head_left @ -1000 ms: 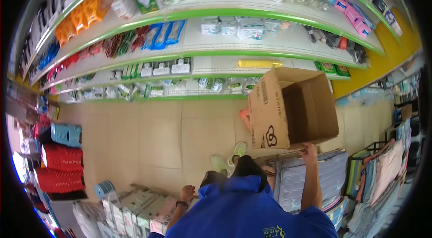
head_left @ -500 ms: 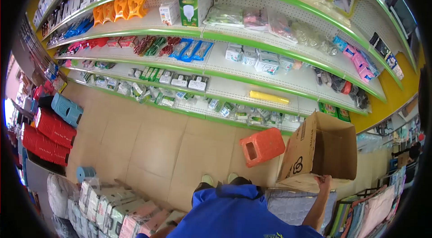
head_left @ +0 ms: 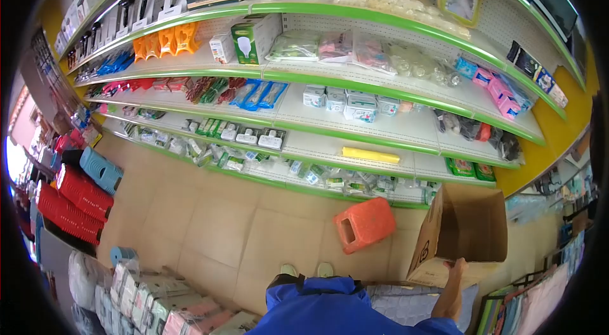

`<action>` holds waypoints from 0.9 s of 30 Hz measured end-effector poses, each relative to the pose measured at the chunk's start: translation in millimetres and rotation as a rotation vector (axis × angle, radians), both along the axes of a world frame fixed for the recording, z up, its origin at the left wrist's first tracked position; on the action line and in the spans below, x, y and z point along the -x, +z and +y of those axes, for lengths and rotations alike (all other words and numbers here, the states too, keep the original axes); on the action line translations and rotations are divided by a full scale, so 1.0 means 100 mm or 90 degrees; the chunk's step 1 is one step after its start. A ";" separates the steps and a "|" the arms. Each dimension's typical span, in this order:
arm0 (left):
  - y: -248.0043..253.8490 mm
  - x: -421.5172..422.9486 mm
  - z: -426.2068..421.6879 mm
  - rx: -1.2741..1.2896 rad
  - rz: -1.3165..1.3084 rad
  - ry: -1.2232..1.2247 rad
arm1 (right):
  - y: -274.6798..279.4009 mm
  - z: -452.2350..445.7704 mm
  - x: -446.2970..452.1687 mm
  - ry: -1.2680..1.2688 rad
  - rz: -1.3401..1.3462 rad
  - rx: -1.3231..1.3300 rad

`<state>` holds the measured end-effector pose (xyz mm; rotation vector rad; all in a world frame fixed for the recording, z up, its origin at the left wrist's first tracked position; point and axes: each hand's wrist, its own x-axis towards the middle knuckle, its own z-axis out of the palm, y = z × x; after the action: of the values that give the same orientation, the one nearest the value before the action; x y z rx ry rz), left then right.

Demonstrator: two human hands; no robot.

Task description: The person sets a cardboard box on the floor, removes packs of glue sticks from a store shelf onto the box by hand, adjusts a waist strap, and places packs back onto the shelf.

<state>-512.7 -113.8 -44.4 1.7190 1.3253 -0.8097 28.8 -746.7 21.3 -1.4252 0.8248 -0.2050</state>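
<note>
The cardboard carton (head_left: 430, 235) was found gripped at its near edge by the right hand (head_left: 455, 265), open side turned upward. Compared with one second earlier, it was seen less across the shelving (head_left: 298, 113), and the red plastic stool (head_left: 366, 224), previously mostly hidden, was fully exposed. The carton was judged still in handling; floor contact could not be confirmed. The left hand was out of view, its state undeterminable.
</note>
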 end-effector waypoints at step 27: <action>0.41 -0.11 -0.57 -0.008 0.020 0.086 | -2.09 1.25 0.21 0.474 -0.015 0.217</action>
<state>-501.5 -171.1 -3.1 1.6129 1.4546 -0.7554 7.5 -621.3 -187.3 -1.9512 0.1992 0.2200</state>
